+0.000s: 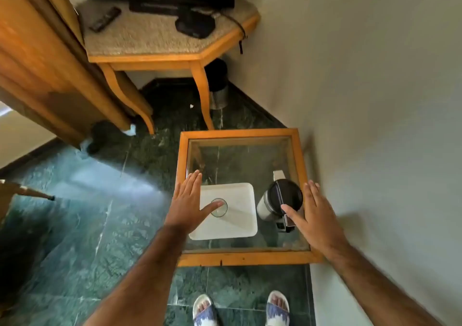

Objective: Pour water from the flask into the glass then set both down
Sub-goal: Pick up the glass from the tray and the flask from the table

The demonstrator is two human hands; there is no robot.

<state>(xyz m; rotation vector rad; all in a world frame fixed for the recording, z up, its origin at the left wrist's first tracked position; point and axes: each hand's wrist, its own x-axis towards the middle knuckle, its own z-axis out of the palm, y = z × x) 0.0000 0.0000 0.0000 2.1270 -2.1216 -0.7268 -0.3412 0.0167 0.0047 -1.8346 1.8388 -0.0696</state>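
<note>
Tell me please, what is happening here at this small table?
A person stands at a glass-topped table with both hands open and spread above it, holding nothing. The left hand hovers over the edge of a white tray, its thumb over the glass that stands on the tray. The right hand is beside the flask, thumb near its handle. The flask stands upright with its lid on. Nothing is lifted or poured yet.
</note>
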